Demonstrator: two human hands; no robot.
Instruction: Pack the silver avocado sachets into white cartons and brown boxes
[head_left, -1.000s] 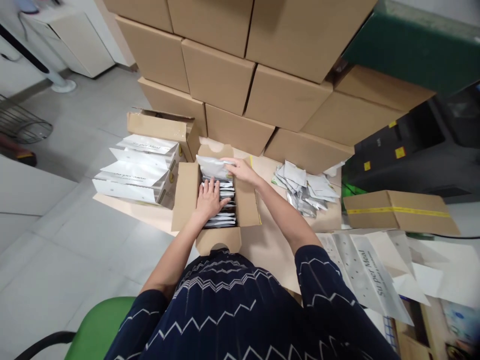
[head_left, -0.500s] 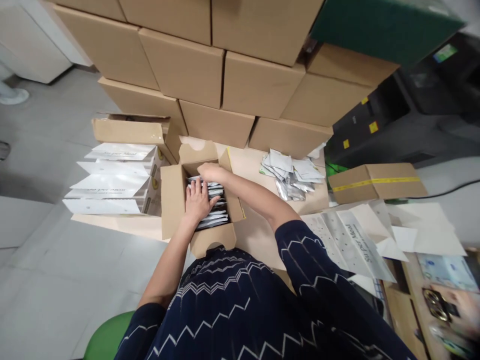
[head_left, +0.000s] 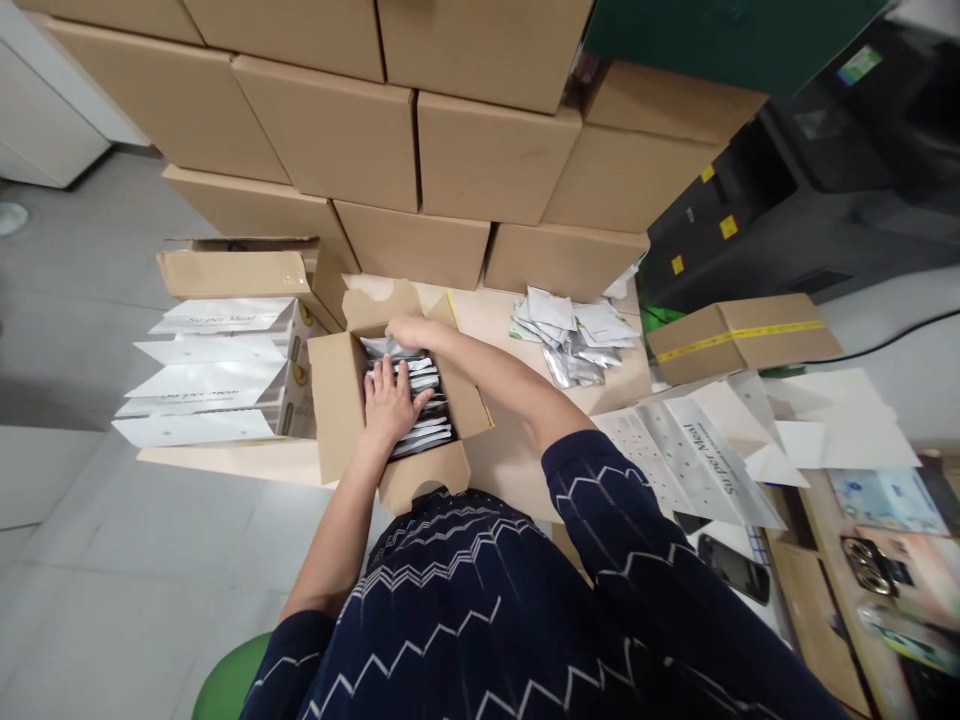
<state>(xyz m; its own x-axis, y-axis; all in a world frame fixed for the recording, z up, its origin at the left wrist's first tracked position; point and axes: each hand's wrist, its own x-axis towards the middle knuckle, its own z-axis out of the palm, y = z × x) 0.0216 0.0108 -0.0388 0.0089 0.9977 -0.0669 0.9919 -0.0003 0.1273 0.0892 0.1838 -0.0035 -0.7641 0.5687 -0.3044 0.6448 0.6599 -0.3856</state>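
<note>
An open cardboard box (head_left: 335, 405) stands on the table in front of me, its flaps folded outward. Inside it, flat silver-and-white sachets (head_left: 426, 432) are packed on edge in a row. My left hand (head_left: 391, 402) lies on top of them with its fingers spread. At the box's far end my right hand (head_left: 410, 331) reaches in, fingers curled downward around the top of a sachet (head_left: 381, 347); its fingertips are partly hidden. To the right of the box lies a loose pile of sachets (head_left: 574, 330).
White printed cartons (head_left: 217, 375) with raised flaps stand at left, beside another open cardboard box (head_left: 232, 270). Stacked brown boxes (head_left: 491, 150) wall off the back. At right are flattened cartons (head_left: 694, 450), a taped box (head_left: 742, 335), a black machine (head_left: 787, 190) and a phone (head_left: 733, 568).
My right hand has shifted slightly, and more of a silver sachet shows beneath it at the far end. My left hand stays on the row. The whole view has turned slightly.
</note>
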